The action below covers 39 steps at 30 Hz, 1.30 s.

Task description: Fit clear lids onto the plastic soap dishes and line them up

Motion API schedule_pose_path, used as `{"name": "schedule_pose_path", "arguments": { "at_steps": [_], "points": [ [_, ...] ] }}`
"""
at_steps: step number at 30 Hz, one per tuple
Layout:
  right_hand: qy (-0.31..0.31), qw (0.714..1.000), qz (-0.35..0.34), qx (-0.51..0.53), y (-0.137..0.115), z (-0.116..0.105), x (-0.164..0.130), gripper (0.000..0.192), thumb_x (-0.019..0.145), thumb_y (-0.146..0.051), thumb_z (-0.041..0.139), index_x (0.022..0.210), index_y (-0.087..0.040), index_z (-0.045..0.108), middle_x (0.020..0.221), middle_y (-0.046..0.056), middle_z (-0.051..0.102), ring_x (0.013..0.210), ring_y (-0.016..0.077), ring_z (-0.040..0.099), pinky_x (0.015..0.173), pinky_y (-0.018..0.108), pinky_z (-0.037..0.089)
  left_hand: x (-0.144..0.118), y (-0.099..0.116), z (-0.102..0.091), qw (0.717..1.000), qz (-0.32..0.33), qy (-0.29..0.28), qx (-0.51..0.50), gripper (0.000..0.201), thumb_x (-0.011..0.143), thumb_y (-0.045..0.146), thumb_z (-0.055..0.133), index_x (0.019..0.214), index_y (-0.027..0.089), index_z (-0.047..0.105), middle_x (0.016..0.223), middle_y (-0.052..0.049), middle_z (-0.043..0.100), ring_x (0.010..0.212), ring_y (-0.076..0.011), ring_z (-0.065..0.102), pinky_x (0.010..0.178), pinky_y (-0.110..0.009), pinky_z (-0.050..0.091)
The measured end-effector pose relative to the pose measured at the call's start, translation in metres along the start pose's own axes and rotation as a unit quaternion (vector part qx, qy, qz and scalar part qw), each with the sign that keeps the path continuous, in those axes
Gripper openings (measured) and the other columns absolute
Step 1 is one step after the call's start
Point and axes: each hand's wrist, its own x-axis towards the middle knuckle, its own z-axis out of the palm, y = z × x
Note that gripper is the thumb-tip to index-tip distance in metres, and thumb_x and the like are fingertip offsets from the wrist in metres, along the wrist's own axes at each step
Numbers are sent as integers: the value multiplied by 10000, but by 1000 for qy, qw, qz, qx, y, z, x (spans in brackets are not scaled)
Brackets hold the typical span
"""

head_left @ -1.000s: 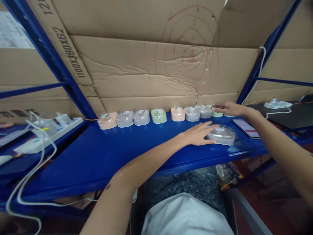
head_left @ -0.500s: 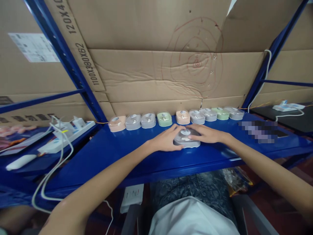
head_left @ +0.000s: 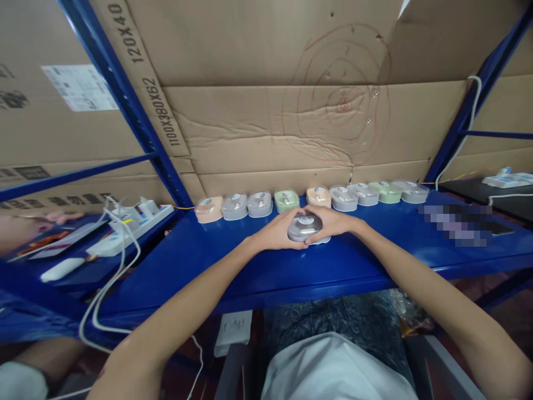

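A small grey plastic box [head_left: 306, 226] with a rounded-square shape, a round label on top and a pale clasp-like piece in front is between my two hands over the front half of the blue table. My left hand [head_left: 275, 230] wraps its left side, thumb low in front. Around the right side curls my right hand [head_left: 333, 222], its thumb also at the front. The fingertips meet or nearly meet behind the box. A white edge shows under its right side; whether this belongs to the box or is a separate piece, I cannot tell.
Along the back of the blue table [head_left: 266, 272] stand several similar boxes in peach, grey and green [head_left: 286, 201]. Power strips [head_left: 129, 230] with white cables [head_left: 97, 305] lie at left. A pixelated item [head_left: 458, 222] is at right. Cardboard [head_left: 258, 122] walls the back.
My right hand has gone from the top of the box to its right side. The box now looks tilted or raised a little and sits further left between both hands.
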Motion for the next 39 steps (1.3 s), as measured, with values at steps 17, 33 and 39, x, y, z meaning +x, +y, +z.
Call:
{"name": "schedule_pose_path", "arguments": {
  "at_steps": [17, 33, 39],
  "points": [
    [12, 998, 39, 44, -3, -18, -11, 802, 735, -663, 882, 1383, -233, 682, 1409, 101, 723, 1306, 366, 658, 1126, 452, 524, -3, 8, -2, 999, -35, 0, 1, 1275, 694, 558, 955, 1698, 264, 226, 1651, -194, 489, 1493, -399, 541, 1221, -567, 449],
    [-98, 961, 244, -80, 53, -88, -53, 925, 623, -796, 850, 1380, -281, 720, 1384, 101, 763, 1235, 409, 736, 1042, 480, 619, -2, -2, -10, 993, -54, -53, 88, 999, 712, 725, 887, 1509, 205, 582, 1483, -158, 611, 1393, -398, 594, 1221, -532, 442],
    [-113, 959, 243, -93, 51, -82, -49, 947, 558, -715, 921, 1366, -260, 728, 1335, 111, 780, 1197, 431, 742, 999, 487, 633, -3, 0, -14, 993, -52, -65, 86, 962, 728, 723, 876, 1491, 221, 573, 1471, -142, 602, 1382, -381, 593, 1208, -510, 447]
  ]
}}
